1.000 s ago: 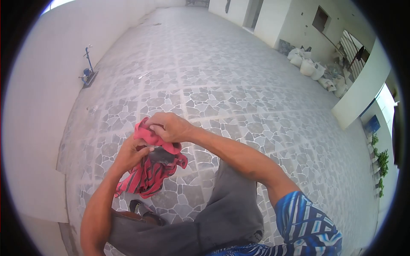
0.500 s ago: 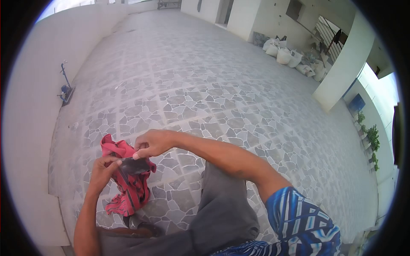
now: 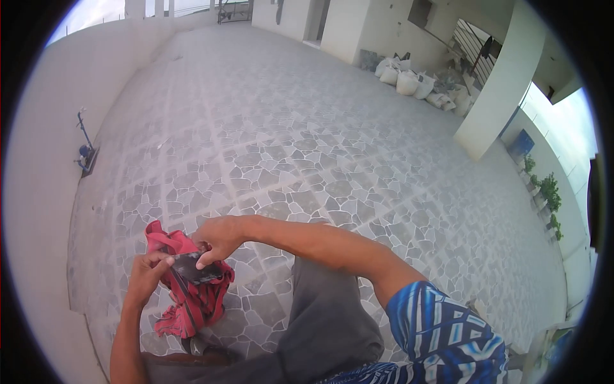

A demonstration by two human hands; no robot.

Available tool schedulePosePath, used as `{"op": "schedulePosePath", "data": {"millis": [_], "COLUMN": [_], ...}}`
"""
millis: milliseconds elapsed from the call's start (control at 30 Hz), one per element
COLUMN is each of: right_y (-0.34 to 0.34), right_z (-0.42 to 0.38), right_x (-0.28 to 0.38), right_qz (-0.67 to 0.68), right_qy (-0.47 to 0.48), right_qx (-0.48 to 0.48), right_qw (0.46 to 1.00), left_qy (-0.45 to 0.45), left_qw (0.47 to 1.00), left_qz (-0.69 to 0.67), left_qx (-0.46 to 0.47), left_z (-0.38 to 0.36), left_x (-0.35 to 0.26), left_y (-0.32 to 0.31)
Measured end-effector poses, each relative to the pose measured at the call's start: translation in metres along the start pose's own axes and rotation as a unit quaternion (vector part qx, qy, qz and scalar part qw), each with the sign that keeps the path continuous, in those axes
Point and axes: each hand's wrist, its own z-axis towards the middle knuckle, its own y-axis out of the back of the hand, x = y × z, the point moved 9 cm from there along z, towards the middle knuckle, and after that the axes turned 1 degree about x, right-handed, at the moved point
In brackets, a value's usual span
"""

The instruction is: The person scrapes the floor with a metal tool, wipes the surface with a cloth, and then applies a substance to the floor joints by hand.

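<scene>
One red cloth (image 3: pixel 199 301) with dark stripes hangs bunched in front of the person, low on the left side of the view, above the floor (image 3: pixel 288 166). Its long axis runs nearly upright in the view — the plain red top flap points up and a little left, the striped tail points down toward the person and slightly left. One black piece (image 3: pixel 198 271) lies across its upper part, its longer side running roughly crosswise; whether it is sewn on, I cannot tell. Two hands are on it: the left hand (image 3: pixel 148 269) pinches its left edge, thumb pressed on top, and the right hand (image 3: pixel 220 238) grips its upper right, thumb laid over the face. So each grip is closed on the black piece. Just right of the cloth come the grey trousers (image 3: pixel 326 307), then one blue patterned sleeve (image 3: pixel 441 329) on the right arm. Farther out stand one blue tool (image 3: pixel 85 144) by the left wall (image 3: pixel 45 147), one pillar (image 3: pixel 505 83) at right, at least four white bags (image 3: pixel 407 83) left of it, and at least three green plants (image 3: pixel 550 192) along the far right.
</scene>
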Motion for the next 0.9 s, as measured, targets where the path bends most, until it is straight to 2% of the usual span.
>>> {"op": "schedulePosePath", "data": {"millis": [133,333,433,533,733,900], "right_y": [0.002,0.022,0.027,0.024,0.02,0.033], "right_z": [-0.003,-0.004,-0.003,-0.006,-0.005,-0.007], "right_x": [-0.004,-0.007,-0.011,-0.015,-0.019,-0.023], "right_qz": [-0.003,-0.003,0.021,0.062,0.06,0.104], "right_qy": [0.014,0.035,0.029,-0.005,0.033,0.009], "right_qx": [0.016,-0.1,-0.118,-0.094,-0.096,-0.114], "right_qw": [1.0,0.994,0.992,0.994,0.993,0.988], "left_qy": [0.014,0.006,0.009,0.003,0.005,-0.012], "left_qw": [1.0,0.998,0.996,0.996,0.997,0.997], "left_qz": [-0.017,-0.067,-0.091,-0.09,-0.077,-0.062], "left_qx": [0.006,-0.011,-0.017,-0.025,-0.029,-0.054], "left_z": [0.001,0.01,0.013,0.017,0.019,0.017], "left_x": [-0.006,-0.001,-0.001,0.0,-0.004,-0.011], "left_y": [-0.004,-0.003,-0.005,-0.005,-0.007,-0.004]}}
